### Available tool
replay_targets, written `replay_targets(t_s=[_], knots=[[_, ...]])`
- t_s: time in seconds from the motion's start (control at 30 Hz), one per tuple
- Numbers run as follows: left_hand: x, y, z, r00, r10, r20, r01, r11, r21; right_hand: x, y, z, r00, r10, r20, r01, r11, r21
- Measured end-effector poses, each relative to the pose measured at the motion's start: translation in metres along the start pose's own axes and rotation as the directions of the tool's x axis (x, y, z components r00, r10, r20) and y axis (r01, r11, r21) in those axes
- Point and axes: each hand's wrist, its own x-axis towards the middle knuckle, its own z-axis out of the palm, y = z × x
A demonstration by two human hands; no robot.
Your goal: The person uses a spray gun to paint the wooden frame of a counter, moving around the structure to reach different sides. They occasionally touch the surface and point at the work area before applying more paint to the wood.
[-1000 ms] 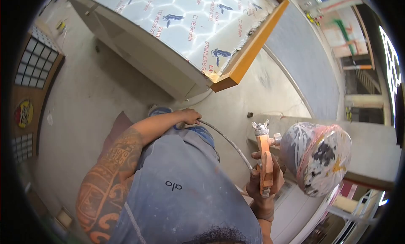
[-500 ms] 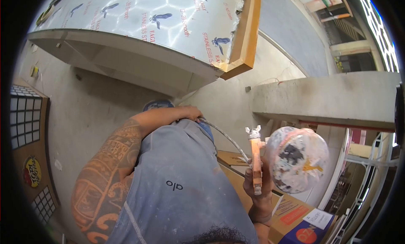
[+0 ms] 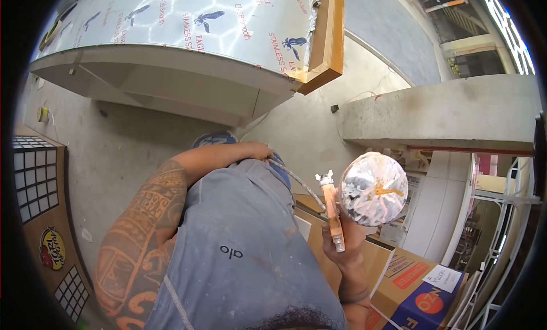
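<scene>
In my right hand [image 3: 346,245] is a paint spray gun [image 3: 331,216], its orange-stained body upright and my fingers wrapped round its handle. A round paint cup [image 3: 374,188], crusted with white, pink, dark and mustard paint, is fixed beside the gun. A grey air hose [image 3: 297,180] runs from the gun toward my waist. My left hand [image 3: 261,151] is closed round that hose in front of my shirt.
Ahead stands a counter topped with film-covered stainless steel [image 3: 171,22], with a wooden edge [image 3: 327,56] at its right. A low concrete wall [image 3: 444,116] lies to the right. Printed cardboard boxes [image 3: 419,281] sit at lower right; a sign panel [image 3: 43,213] stands left.
My right hand has moved a little left and up with the spray gun, and the cup has tilted. The left hand stays on the hose. The view has shifted slightly.
</scene>
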Motion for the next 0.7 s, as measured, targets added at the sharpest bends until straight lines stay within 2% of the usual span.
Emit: replay_targets(t_s=[0.1, 0.13, 0.3, 0.37, 0.47, 0.7], knots=[[0.0, -0.004, 0.0, 1.0, -0.019, 0.015, 0.019, 1.0, 0.006, 0.003, -0.003, 0.0, 0.998, -0.012, -0.056, 0.011, 1.0, -0.015], [0.001, -0.006, 0.002, 1.0, -0.02, 0.011, 0.019, 1.0, 0.004, 0.006, -0.005, -0.003, 0.996, -0.064, -0.065, 0.054, 0.989, -0.137], [-0.003, -0.007, -0.001, 1.0, -0.03, -0.01, 0.029, 0.999, -0.029, 0.009, -0.02, -0.016, 0.996, -0.046, -0.071, 0.027, 0.969, -0.245], [-0.002, -0.008, 0.001, 0.999, -0.038, -0.021, 0.037, 0.999, -0.032, -0.004, -0.022, -0.012, 0.975, 0.088, -0.204, -0.105, 0.992, -0.074], [-0.005, -0.006, 0.0, 0.997, -0.063, -0.039, 0.061, 0.998, -0.035, -0.009, -0.024, -0.018, 0.958, 0.234, -0.166, -0.225, 0.972, 0.069], [-0.014, -0.002, -0.002, 0.994, -0.073, -0.086, 0.068, 0.996, -0.061, 0.002, -0.028, -0.015, 0.928, 0.311, -0.204, -0.294, 0.949, 0.112]])
